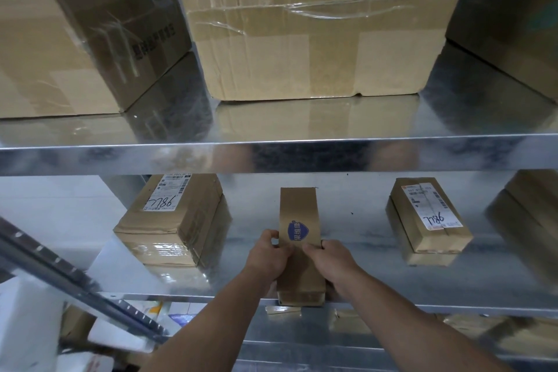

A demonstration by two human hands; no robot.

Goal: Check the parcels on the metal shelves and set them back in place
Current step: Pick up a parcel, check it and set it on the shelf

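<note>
Item 1, as I log it: narrow parcel, brown card with a blue badge. It lies lengthwise on the middle shelf at 6 o'clock in my view, its near end at the shelf's front edge.
Item 2: left hand, clasping the parcel's left side, thumb on top.
Item 3: right hand, clasping its right side, thumb on top.
Item 4: taped parcel marked 7786, at 9 o'clock from the narrow one and apart from it.
Item 5: flat parcel, same number, at 3 o'clock, well apart.
Item 6: upper shelf, at 12 o'clock, carrying the big box with others on both sides of it.
</note>
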